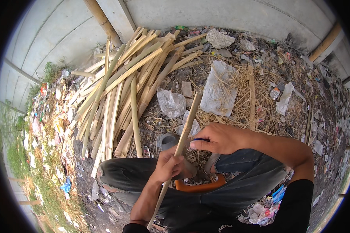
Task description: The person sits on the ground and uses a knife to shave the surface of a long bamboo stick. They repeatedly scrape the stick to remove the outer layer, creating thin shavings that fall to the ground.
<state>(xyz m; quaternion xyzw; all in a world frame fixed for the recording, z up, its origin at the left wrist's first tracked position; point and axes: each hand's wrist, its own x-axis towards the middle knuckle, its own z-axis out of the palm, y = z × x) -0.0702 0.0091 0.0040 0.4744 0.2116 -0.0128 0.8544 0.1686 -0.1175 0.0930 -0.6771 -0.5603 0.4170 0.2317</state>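
My left hand (167, 166) is wrapped round a long split bamboo strip (188, 125). The strip slants from beside my left forearm up and away past my knees. Close against its right side is my right hand (223, 138), its fingers curled and thumb pressed on a small tool (199, 139). Only a blue part of that tool shows; the rest is hidden by the hand and the strip. Beyond my left knee lies a large heap of split bamboo strips (122, 83).
I sit cross-legged, with an orange object (202, 187) under me. Litter covers the ground. Ahead lie a clear plastic bag (171, 103), a flattened whitish sheet (218, 89), dry straw (241, 97) and a pale rock (220, 38). A grey panel wall (221, 15) stands at the back.
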